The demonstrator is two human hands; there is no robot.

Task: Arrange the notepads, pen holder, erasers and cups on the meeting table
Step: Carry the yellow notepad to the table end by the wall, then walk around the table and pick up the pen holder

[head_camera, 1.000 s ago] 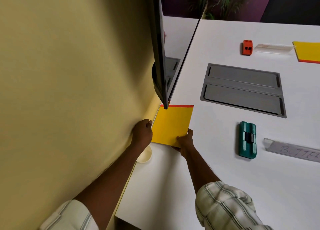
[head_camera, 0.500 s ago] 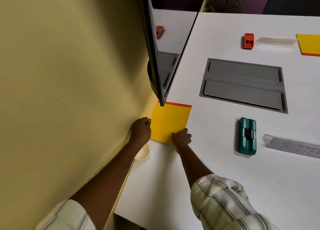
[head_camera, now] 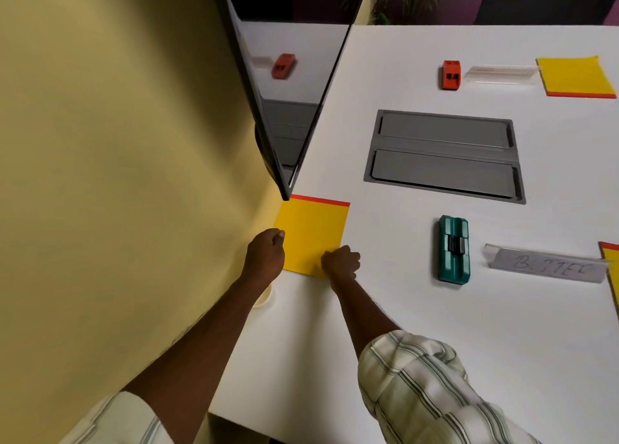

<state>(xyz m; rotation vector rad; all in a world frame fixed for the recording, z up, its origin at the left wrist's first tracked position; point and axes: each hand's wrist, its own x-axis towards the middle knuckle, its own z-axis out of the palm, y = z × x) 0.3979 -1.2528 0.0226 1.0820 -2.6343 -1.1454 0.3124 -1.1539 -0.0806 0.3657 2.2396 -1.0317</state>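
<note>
Notepad near the wall: yellow notepad [head_camera: 311,232] with a red strip on its far edge lies flat on the white meeting table [head_camera: 418,326], at the table's left edge, just beside the yellow wall [head_camera: 110,175] and below the lower corner of the dark screen [head_camera: 268,108].
Left hand: left hand [head_camera: 266,254] is curled closed at the left side of this notepad, against its left edge; whether the fingers really pinch the pad, I cannot tell.
Right hand: right hand [head_camera: 341,262] is closed as a loose fist on the near right corner of the same notepad, and it covers that corner; a real grip is not visible.
Hands together: the two hands are apart, one on each side of the notepad's near edge.
Cup: pale cup [head_camera: 264,298] stands at the table's left edge, partly hidden under the left forearm.
Green eraser: green eraser [head_camera: 454,249] lies flat to the right of the notepad, well apart from it.
Name holder: clear name holder [head_camera: 546,266] with handwritten letters lies just right of the green eraser.
Cable panel: grey cable panel [head_camera: 445,155] is set in the table, beyond the green eraser.
Orange eraser: orange eraser [head_camera: 450,74] lies on the far side, beyond the panel.
Second holder: another clear holder [head_camera: 502,75] lies just right of the orange eraser.
Far notepad: second yellow notepad [head_camera: 574,76] lies beside that holder, red strip toward the camera.
Right edge: third notepad [head_camera: 611,266], only a part visible, is at the picture's right border.
Sleeves: striped sleeves [head_camera: 422,386] cover both upper arms.
</note>
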